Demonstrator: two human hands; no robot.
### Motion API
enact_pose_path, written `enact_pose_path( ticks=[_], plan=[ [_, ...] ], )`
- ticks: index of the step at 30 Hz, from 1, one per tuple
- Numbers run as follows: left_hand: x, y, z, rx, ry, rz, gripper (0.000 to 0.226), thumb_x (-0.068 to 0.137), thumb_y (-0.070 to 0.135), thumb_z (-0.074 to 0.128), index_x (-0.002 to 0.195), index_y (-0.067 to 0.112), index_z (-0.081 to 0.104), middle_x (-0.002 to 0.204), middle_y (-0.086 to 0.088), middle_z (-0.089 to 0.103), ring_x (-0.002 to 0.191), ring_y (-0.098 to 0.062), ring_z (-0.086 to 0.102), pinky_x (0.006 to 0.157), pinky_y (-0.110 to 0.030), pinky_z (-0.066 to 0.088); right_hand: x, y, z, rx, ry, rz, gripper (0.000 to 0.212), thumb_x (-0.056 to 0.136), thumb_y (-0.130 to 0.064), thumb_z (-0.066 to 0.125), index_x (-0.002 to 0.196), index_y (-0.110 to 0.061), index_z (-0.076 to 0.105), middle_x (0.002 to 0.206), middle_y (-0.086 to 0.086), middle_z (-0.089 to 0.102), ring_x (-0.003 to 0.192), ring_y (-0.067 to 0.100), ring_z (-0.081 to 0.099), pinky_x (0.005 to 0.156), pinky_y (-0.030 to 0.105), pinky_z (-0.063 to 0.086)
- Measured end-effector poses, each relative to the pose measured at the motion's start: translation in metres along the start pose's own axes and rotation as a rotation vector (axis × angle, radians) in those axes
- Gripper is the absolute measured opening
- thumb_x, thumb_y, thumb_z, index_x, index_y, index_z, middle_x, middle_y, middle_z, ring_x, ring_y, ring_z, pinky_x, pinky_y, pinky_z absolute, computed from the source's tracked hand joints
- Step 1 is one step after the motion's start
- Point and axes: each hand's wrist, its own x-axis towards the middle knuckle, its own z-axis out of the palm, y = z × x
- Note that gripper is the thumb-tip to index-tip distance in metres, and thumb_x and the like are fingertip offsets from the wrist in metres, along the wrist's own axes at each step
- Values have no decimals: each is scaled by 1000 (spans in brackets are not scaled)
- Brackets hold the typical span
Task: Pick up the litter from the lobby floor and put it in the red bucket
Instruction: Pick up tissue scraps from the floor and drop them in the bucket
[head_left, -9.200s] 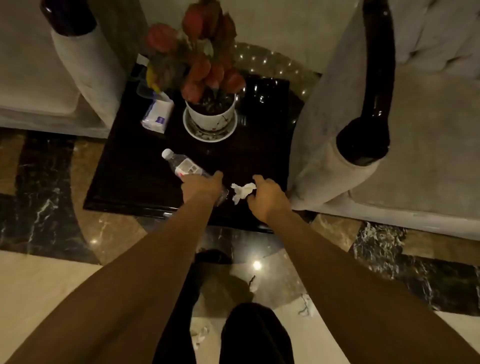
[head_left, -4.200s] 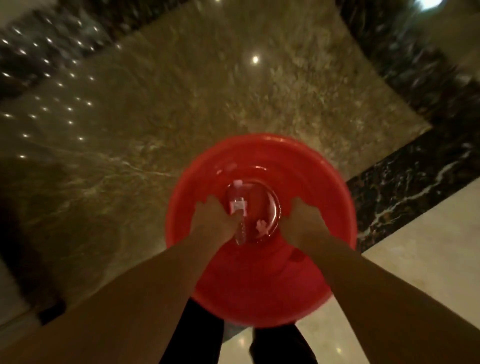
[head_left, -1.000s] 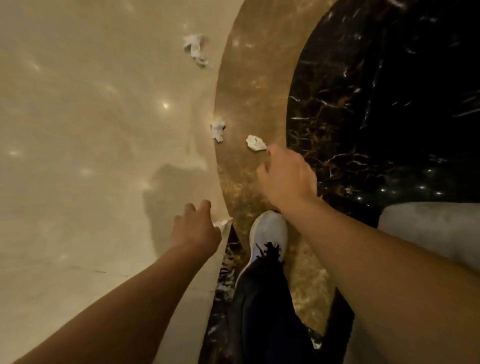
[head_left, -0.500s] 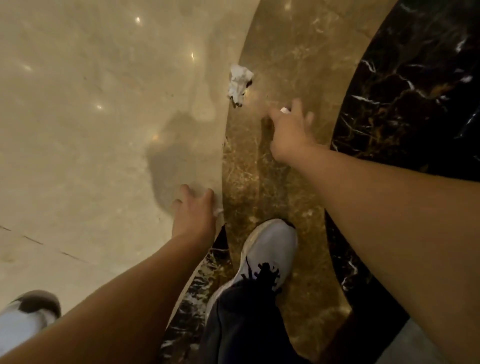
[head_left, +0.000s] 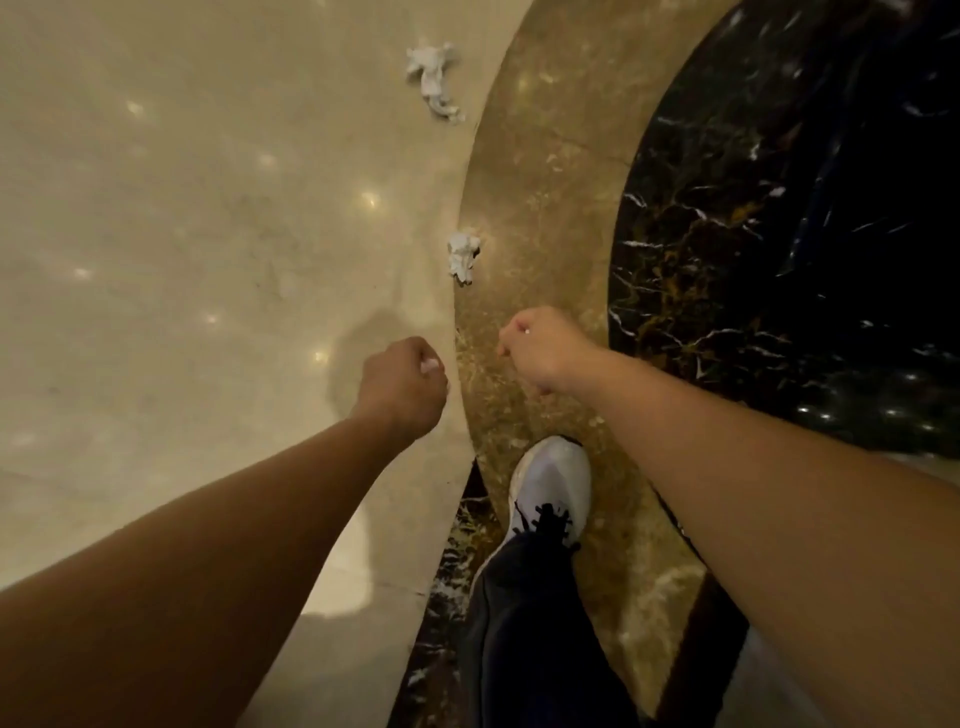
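My left hand (head_left: 402, 387) is closed into a fist above the cream floor, with a bit of white paper showing between its fingers. My right hand (head_left: 545, 348) is also a fist, over the brown marble band, and a small white speck of crumpled paper peeks out of it. A crumpled white tissue (head_left: 462, 255) lies on the floor just ahead of both hands, at the edge of the brown band. A second, larger crumpled tissue (head_left: 434, 80) lies farther ahead on the cream floor. The red bucket is out of view.
My white shoe with black laces (head_left: 550, 488) stands on the brown marble band (head_left: 540, 171). Black veined marble (head_left: 779, 208) curves along the right. Polished cream floor (head_left: 182, 234) fills the left side and reflects ceiling lights.
Both hands reached down to paper scraps on the floor, closed on them and have lifted. Those two scraps are gone from the floor. The view has pulled back, showing a second tissue ahead.
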Motion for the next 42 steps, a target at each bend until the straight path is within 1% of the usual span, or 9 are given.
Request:
enact_pose_path(
  ticks=[4,9,13,16,20,23,26,36,42],
  plan=[
    [-48,31,-61,-14,-48,119,38,91,15,34,77,2,67,72,-17,69,70,-34,65,65,-41,54,-74,-34,-7,125,262,2,43,91,-43,47,56,-18,52,56,0,52,51,17,49,44,25,31],
    [-151,59,-151,-45,-101,188,42,85,31,42,63,4,65,41,2,59,41,-19,54,45,-23,39,-224,-84,10,232,486,40,24,87,-41,53,78,-18,55,73,-3,54,69,20,53,58,27,36],
    [-259,71,-229,-62,-241,250,30,96,30,52,82,4,58,68,-13,67,46,-25,68,41,-29,53,-367,-124,31,421,476,116,29,93,-32,52,77,-10,64,52,1,61,30,10,51,30,16,33],
    [-338,78,-271,-16,-292,325,20,96,19,55,88,0,56,82,-16,69,45,-22,67,39,-29,53,-462,-150,37,499,499,100,22,93,-21,54,85,-4,66,65,6,69,39,11,58,34,19,40],
    [-442,91,-313,233,-203,554,27,98,24,48,94,2,63,86,-16,68,60,-25,61,43,-27,44,-595,-174,42,244,710,74,32,90,-35,56,85,-6,69,82,12,67,71,27,63,64,36,53],
    [-534,103,-336,352,-258,702,43,99,33,42,82,5,70,82,-13,71,74,-28,65,64,-34,51,-703,-176,55,-58,855,120,48,88,-57,49,66,-16,58,72,6,61,71,26,58,62,36,46],
    [-627,99,-345,489,-247,845,54,93,46,47,53,12,59,52,-1,61,54,-21,59,53,-30,43,-805,-154,82,-138,994,182,52,89,-62,40,64,-17,49,77,7,60,81,32,59,63,37,40],
    [-940,-34,-297,894,-492,1110,31,85,-10,53,114,0,62,110,-10,64,77,-29,74,62,-41,62,-1100,-52,288,25,1165,334,38,93,-41,40,88,-11,61,96,17,61,77,34,55,64,36,38],
    [-1113,-154,-256,1146,-511,1571,28,88,36,66,71,14,71,61,3,72,51,-12,67,51,-30,58,-1259,0,461,219,1245,646,24,91,-31,48,76,-13,47,78,9,44,64,28,47,60,33,38]
  ],
)
